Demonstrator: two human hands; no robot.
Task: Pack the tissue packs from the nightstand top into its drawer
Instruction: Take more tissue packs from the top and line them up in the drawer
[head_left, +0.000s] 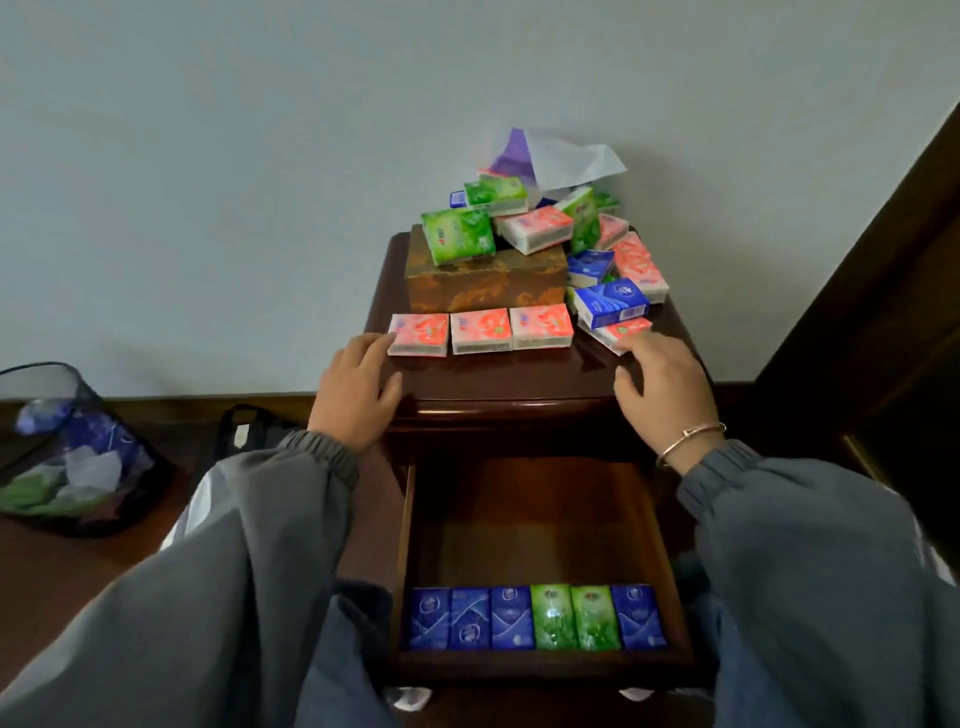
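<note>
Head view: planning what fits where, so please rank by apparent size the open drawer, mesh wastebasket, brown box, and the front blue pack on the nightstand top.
1. open drawer
2. mesh wastebasket, partly cut off by the frame
3. brown box
4. blue pack
The drawer lies nearest the camera, which inflates its lead.

The left hand (358, 395) and right hand (662, 387) reach forward palm-down, relaxed, well apart from each other.
</note>
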